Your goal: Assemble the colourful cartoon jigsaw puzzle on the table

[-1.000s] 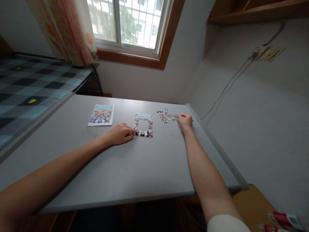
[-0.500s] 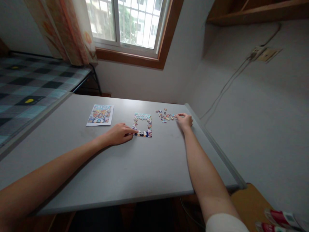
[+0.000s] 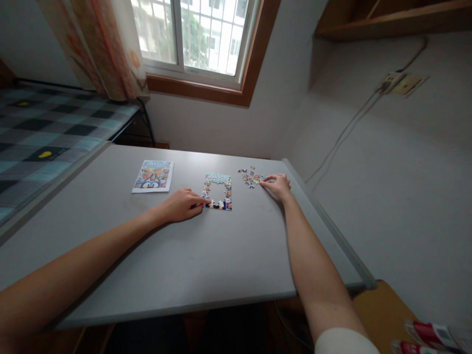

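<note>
A partly assembled jigsaw puzzle (image 3: 228,192) lies on the table, its border joined around a bare middle. My left hand (image 3: 183,204) rests beside it, with the index finger stretched out onto its lower left edge and the other fingers curled. To the right of the puzzle is a loose heap of small colourful puzzle pieces (image 3: 250,178). At the heap's right side my right hand (image 3: 278,186) has thumb and index finger pinched together on a puzzle piece, which the fingertips mostly cover. A printed reference picture (image 3: 152,176) lies flat to the left, apart from both hands.
All of this lies on a grey-white table (image 3: 184,265) with a raised right edge. A checked bed (image 3: 73,118) stands at the left and a window (image 3: 195,39) is behind. Red-labelled bottles (image 3: 435,334) sit low at the right.
My right hand has moved a little left, its fingertips now over the right side of the heap. My left hand stays on the puzzle's edge.
</note>
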`<state>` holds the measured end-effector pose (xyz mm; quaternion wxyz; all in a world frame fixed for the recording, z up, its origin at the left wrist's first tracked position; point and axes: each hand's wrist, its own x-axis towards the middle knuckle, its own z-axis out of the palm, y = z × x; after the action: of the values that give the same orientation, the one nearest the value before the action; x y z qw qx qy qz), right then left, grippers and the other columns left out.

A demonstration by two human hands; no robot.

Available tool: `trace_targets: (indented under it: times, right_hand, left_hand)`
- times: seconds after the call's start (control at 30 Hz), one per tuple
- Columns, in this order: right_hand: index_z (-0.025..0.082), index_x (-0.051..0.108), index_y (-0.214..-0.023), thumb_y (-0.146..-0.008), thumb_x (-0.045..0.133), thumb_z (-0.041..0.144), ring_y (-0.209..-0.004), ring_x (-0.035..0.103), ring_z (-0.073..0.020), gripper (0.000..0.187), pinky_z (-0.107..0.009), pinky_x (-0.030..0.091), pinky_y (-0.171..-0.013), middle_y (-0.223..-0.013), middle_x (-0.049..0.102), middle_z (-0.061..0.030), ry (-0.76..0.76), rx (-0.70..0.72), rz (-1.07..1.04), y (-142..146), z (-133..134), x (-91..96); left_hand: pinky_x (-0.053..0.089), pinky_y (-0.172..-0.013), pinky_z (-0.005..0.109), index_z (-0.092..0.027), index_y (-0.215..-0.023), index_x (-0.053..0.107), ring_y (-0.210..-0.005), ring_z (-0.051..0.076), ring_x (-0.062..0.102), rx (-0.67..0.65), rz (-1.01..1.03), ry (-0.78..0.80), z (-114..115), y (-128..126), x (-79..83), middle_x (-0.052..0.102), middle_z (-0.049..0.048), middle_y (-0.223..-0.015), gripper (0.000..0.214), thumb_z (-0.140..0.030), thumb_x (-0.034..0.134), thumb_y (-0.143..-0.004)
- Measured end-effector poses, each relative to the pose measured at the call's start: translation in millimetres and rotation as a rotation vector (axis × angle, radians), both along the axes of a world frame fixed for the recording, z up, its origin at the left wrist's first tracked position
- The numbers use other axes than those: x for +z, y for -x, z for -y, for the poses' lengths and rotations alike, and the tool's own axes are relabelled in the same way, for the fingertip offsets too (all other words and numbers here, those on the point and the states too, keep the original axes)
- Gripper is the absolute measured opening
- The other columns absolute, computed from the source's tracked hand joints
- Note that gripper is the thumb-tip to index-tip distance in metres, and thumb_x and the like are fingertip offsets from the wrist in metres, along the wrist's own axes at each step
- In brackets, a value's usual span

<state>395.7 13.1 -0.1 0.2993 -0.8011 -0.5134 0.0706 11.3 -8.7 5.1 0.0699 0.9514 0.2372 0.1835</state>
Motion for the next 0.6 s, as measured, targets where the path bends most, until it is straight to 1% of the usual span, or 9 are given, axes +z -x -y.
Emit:
trace_targets:
  times: [0.13,0.3,0.37,0.6]
  right_hand:
    - [0.026,0.078,-0.080,-0.062,0.081,0.045,-0.116,0.052,-0.0308,0.026,-0.049,0.037,-0.106,-0.118,0.056,-0.0080,0.006,0.002,0.006,2.3,0.3,1.0]
    - [0.027,0.078,-0.087,-0.066,0.078,0.044,-0.119,0.050,-0.0322,0.027,-0.050,0.036,-0.106,-0.123,0.056,-0.0087,0.034,0.016,0.014,4.8,2.0,2.5]
    - [0.028,0.078,-0.088,-0.066,0.078,0.044,-0.120,0.050,-0.0321,0.027,-0.050,0.035,-0.107,-0.123,0.056,-0.0085,0.023,0.026,0.010,5.7,2.3,2.8]
    - [0.025,0.078,-0.083,-0.067,0.076,0.041,-0.120,0.050,-0.0304,0.023,-0.047,0.035,-0.108,-0.122,0.056,-0.0083,-0.013,0.066,-0.001,5.3,0.2,0.2]
  left_hand:
    - [0.048,-0.078,0.029,-0.024,-0.117,0.073,-0.072,0.016,0.071,0.001,-0.027,0.006,-0.1,0.3,0.6,0.078,0.0031,-0.086,0.035,-0.022,0.048,-0.092]
    - [0.047,-0.077,0.028,-0.023,-0.117,0.073,-0.072,0.015,0.070,-0.002,-0.014,0.012,0.3,0.6,0.9,0.078,0.0035,-0.087,0.035,-0.022,0.047,-0.092]
    - [0.047,-0.077,0.029,-0.023,-0.116,0.073,-0.072,0.016,0.070,0.001,-0.012,0.012,0.5,0.6,0.9,0.078,0.0036,-0.088,0.035,-0.022,0.048,-0.092]
    - [0.048,-0.078,0.030,-0.024,-0.116,0.073,-0.072,0.016,0.071,-0.002,-0.006,0.007,-0.5,0.4,0.2,0.078,0.0031,-0.088,0.035,-0.022,0.048,-0.092]
